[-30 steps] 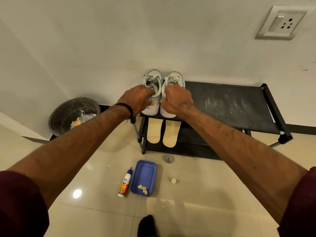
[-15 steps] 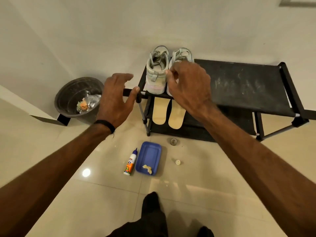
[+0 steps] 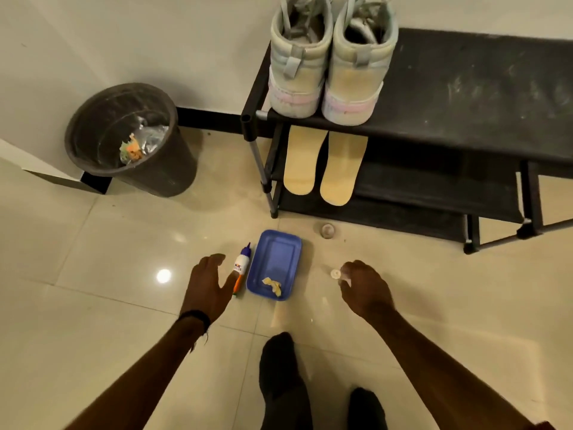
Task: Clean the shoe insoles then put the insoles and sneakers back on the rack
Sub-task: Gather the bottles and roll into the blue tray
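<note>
1. Both hands have come off the sneakers and dropped toward the floor; the view has tipped downward since a second ago.
2. The left hand (image 3: 207, 290) hovers with fingers spread apart, its thumb beside a small glue bottle (image 3: 240, 268), holding nothing.
3. The right hand (image 3: 366, 288) has fingers curled together at a small white cap (image 3: 335, 273); whether they pinch it I cannot tell.
4. The floor (image 3: 93, 305) is glossy beige tile, the wall white; a dark bin (image 3: 161, 169) with scraps stands at far left.
5. A blue tray (image 3: 279, 252) lies between the hands.
6. The sneakers (image 3: 325, 72) stand side by side on the left end of the black rack's (image 3: 465, 88) top shelf, heels near, toes toward the wall.
7. The insoles (image 3: 322, 162) lie on the shelf below, parallel, long axes running near to far.
</note>
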